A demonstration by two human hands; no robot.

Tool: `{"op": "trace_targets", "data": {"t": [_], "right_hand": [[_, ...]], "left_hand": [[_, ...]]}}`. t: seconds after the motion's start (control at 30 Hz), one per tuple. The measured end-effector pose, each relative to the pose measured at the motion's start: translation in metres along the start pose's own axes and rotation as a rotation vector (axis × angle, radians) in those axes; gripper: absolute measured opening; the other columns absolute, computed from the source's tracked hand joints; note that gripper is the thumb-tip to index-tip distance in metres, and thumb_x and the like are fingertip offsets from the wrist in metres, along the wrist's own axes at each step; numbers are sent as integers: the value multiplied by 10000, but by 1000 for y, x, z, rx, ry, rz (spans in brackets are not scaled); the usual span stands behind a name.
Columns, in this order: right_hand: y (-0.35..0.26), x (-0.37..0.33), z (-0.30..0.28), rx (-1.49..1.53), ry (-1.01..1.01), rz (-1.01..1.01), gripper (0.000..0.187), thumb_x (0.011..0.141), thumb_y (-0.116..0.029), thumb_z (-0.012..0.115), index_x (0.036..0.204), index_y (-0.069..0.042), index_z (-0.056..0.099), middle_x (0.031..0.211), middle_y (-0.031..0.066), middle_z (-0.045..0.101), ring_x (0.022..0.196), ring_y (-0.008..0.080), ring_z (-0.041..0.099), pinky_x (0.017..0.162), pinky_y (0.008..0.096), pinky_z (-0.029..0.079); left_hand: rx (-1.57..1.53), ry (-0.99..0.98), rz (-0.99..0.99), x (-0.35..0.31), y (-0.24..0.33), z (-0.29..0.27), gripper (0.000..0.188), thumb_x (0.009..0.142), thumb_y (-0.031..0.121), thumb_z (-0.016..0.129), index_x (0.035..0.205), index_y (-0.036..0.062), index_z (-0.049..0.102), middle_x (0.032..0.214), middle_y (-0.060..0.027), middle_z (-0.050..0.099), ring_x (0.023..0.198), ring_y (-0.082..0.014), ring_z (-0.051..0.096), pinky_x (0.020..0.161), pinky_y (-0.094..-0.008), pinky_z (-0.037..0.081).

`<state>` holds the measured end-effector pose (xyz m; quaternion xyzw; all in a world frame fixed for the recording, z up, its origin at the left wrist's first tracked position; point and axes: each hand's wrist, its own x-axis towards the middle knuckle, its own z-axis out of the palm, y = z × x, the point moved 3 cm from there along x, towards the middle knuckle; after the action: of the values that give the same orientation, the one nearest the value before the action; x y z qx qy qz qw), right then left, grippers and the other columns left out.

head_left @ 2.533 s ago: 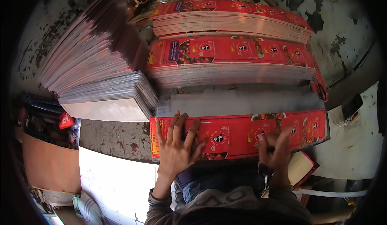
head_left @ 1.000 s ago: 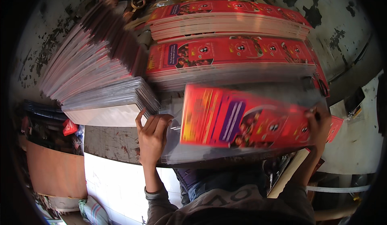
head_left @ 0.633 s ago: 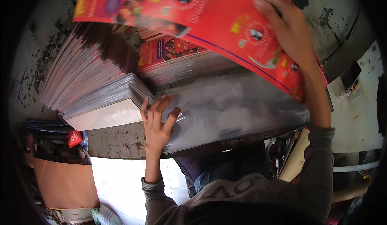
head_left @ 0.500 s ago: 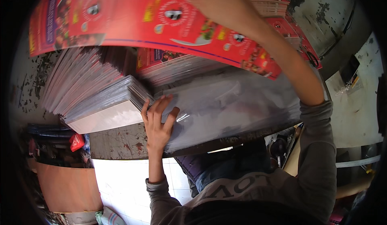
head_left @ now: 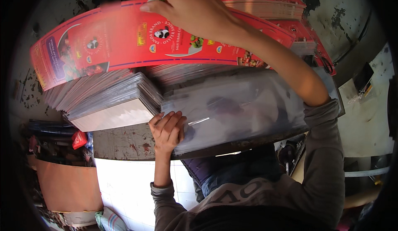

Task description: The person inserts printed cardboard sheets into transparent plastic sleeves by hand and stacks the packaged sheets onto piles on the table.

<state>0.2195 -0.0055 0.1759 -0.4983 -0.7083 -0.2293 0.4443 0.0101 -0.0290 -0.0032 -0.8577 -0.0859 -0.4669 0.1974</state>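
Note:
A long red printed sheet (head_left: 124, 50) arches across the top of the view, with my right hand (head_left: 182, 7) pinching its far edge between thumb and fingers. Below it lies a stack of clear plastic sleeves (head_left: 244, 111), flat along the table's near side. At the left end of the sleeves my left hand (head_left: 168, 131) has its fingers bent and held together, closed on the plastic's edge; its thumb is mostly hidden. Left of that hand stands a fanned pile of sleeved sheets (head_left: 114, 100), its near face pale.
Stacks of red printed sheets (head_left: 265, 9) stand at the back right, black scissor handles (head_left: 328, 65) beside them. The worn table (head_left: 122, 144) ends just before my body. An orange-brown board (head_left: 68, 185) and a red packet (head_left: 79, 140) are at lower left.
My right hand has moved slightly left and away from me; the red sheet's left end has dropped over the fanned pile. My left hand's spread fingers have drawn together and shifted slightly right.

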Motion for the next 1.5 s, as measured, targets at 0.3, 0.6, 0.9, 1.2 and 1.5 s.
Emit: {"op": "trace_targets", "data": {"t": [0.3,0.6,0.9,1.2,1.5], "right_hand": [[68,-96,-19,-98,-271,-27,256,814,-257,611,741,-22,539,639,99,547,554,241,539,507,349,409],[98,-133,-20,-267,-384,-138,277,818,-266,587,749,-6,519,682,128,532,733,287,552,656,384,450],[-32,-121,42,943,-1163,294,261,834,-166,592,953,57,529,943,168,628,835,227,633,725,294,497],[-11,-167,42,1433,-1645,775,308,821,-80,595,1043,116,510,1003,217,608,956,284,607,806,340,521],[38,-217,-52,1258,-1933,1099,309,870,-108,541,1089,109,516,1019,217,606,955,291,606,835,363,508]], "left_hand": [[-152,29,-52,-2,-8,0,234,615,18,625,806,113,529,994,-44,574,877,-220,526,747,-357,424],[-196,-204,-166,15,-9,11,202,698,79,656,857,85,532,1033,-61,569,925,-255,520,742,-376,408],[-561,-123,-501,44,-8,8,145,706,58,681,805,28,580,895,-108,512,788,-234,550,663,-331,436],[-328,-186,-622,23,-17,-1,175,675,15,695,776,34,554,756,-57,476,670,-184,498,581,-282,406],[-393,-153,-605,22,-33,-14,160,664,59,721,758,32,595,734,-53,489,607,-162,525,509,-305,405]]}}
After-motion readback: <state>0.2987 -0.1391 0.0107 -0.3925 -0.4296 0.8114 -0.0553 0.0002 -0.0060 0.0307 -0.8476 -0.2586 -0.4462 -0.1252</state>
